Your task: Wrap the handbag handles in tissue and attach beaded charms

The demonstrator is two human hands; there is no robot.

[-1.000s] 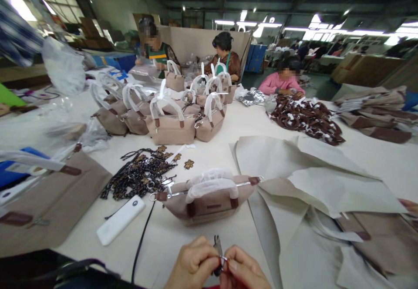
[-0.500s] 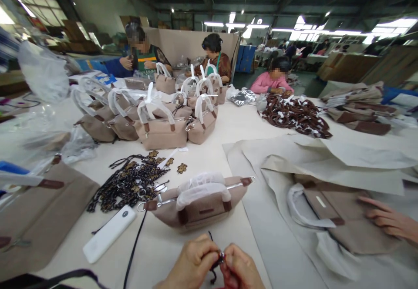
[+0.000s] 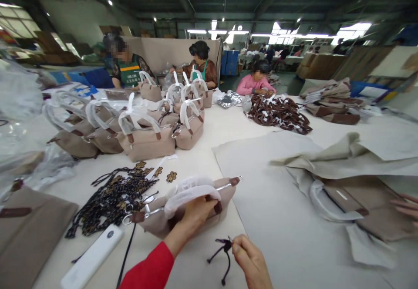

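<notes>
- Left hand (image 3: 195,213), red sleeve, reaching away from the near edge, fingers closed over near side of taupe handbag (image 3: 183,204) by its paper-wrapped handle.
- Right hand (image 3: 251,260) at near edge, thumb and fingers pinching black cord tassel (image 3: 222,254); cord ends dangling left and down over table (image 3: 209,136).
- Handbag lying on its side, centre near, just beyond both hands; metal rings at both ends.
- Pile of black cord charms (image 3: 114,195) left of handbag, close beside it.
- White power bank (image 3: 92,257) near left, black cable alongside.
- Group of upright handbags (image 3: 143,128) far left-centre, white-wrapped handles.
- Heap of brown straps (image 3: 277,112) far right.
- Grey dust bags (image 3: 326,167) on right, another handbag among them; another person's fingers (image 3: 406,206) at right edge, touching it.
- Three co-workers seated at far end.
</notes>
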